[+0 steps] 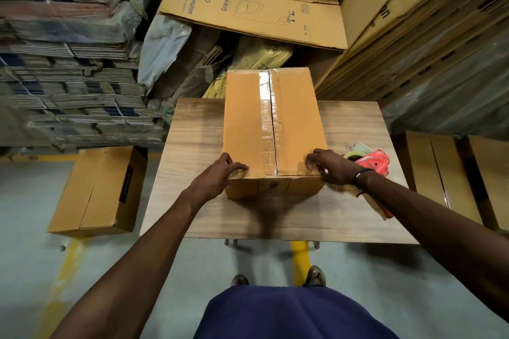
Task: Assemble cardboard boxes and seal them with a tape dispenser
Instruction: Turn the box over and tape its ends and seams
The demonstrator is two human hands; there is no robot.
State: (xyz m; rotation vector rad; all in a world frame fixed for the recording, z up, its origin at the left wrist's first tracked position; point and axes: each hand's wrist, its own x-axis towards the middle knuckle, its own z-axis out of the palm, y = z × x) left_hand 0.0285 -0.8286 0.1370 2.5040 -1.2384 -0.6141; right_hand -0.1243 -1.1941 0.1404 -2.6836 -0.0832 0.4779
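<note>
A closed brown cardboard box [248,124] stands on the wooden table [192,146], with clear tape running along its top centre seam. My left hand [217,176] grips the box's near left corner, thumb on the top face. At the near right corner my right hand [333,168] grips the box with its fingers curled over the top edge. A red tape dispenser [376,164] with a roll of clear tape lies on the table just right of my right hand, partly hidden by my wrist.
A sealed box [96,190] lies on the floor to the left of the table. More boxes [440,173] stand to the right. Stacks of flattened cartons [248,8] and bundled cardboard fill the back and left. My feet stand before the table.
</note>
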